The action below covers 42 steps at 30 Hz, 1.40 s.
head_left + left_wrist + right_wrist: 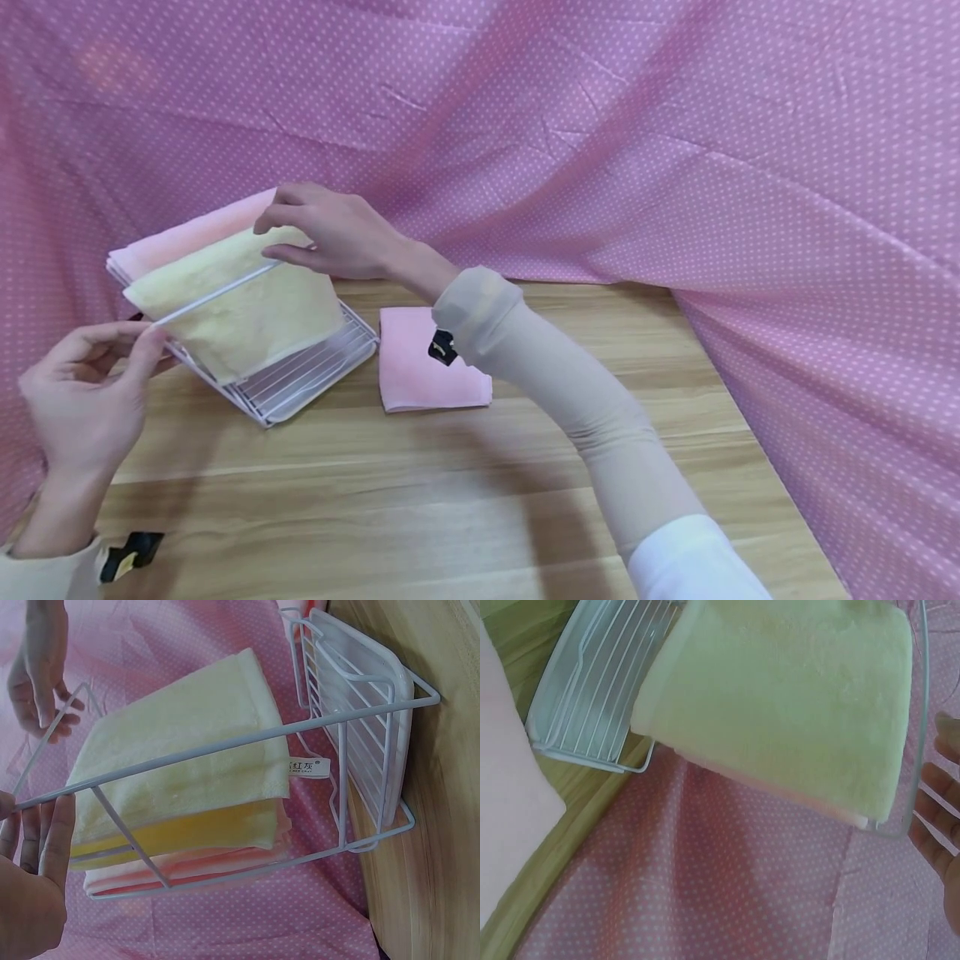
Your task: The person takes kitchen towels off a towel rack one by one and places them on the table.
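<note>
A white wire rack [217, 293] stands at the back left of the wooden table. Over its bars hang a pale yellow towel [262, 321] and, behind that, a pink towel [202, 231]; a white printed tag [309, 767] sticks out beside the yellow one. My left hand [93, 392] pinches the near left corner of the rack's front bar, thumb on one side and fingers on the other. At the bar's other end hovers my right hand [333, 233], fingers relaxed and slightly bent, thumb apart from them, close beside the yellow towel's top edge.
A folded pink towel [408, 367] lies on the table [360, 508] just right of the rack. Beneath the rack's wire base is a white tray [379, 667]. Pink dotted cloth [480, 125] hangs behind and on both sides.
</note>
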Tool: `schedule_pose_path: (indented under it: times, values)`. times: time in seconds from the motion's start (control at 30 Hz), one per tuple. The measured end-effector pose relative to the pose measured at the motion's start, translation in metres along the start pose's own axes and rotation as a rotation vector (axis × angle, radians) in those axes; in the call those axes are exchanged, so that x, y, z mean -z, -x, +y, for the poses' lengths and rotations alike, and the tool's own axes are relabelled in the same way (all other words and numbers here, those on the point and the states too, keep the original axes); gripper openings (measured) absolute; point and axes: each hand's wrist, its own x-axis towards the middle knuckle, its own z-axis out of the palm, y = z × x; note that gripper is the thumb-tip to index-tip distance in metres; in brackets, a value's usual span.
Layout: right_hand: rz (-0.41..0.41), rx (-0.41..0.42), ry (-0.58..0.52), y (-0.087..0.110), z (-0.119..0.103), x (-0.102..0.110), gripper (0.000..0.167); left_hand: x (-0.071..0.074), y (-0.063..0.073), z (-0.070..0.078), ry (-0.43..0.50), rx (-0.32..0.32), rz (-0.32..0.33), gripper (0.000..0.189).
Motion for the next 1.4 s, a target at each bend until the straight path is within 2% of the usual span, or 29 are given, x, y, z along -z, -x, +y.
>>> schedule_pose_path:
  times: [0.13, 0.23, 0.6, 0.97, 1.17, 1.33, 1.4]
  values:
    - [-0.015, 0.014, -0.005, -0.007, -0.005, -0.002, 0.039, 0.000, 0.000, 0.000, 0.016, -0.002, -0.001, 0.012]
    - [-0.016, 0.014, -0.001, -0.012, -0.007, -0.004, 0.039, 0.000, 0.000, 0.001, -0.006, -0.009, -0.012, 0.011]
    - [-0.034, 0.028, -0.016, -0.033, -0.010, -0.010, 0.038, 0.001, 0.000, 0.003, -0.180, -0.048, -0.043, 0.014]
    - [-0.176, -0.041, -0.034, -0.053, -0.013, -0.011, 0.042, -0.002, -0.002, 0.003, -0.125, -0.041, -0.056, 0.019]
    - [-0.227, -0.081, -0.101, -0.062, -0.016, -0.009, 0.039, 0.003, -0.005, -0.001, -0.162, -0.055, -0.058, 0.008]
    - [-0.236, -0.102, -0.117, -0.067, -0.020, -0.009, 0.035, 0.003, -0.007, -0.002, -0.029, -0.018, -0.035, 0.008]
    - [-0.229, -0.106, -0.112, -0.067, -0.021, -0.010, 0.035, 0.003, -0.007, -0.002, -0.045, -0.007, -0.026, 0.013]
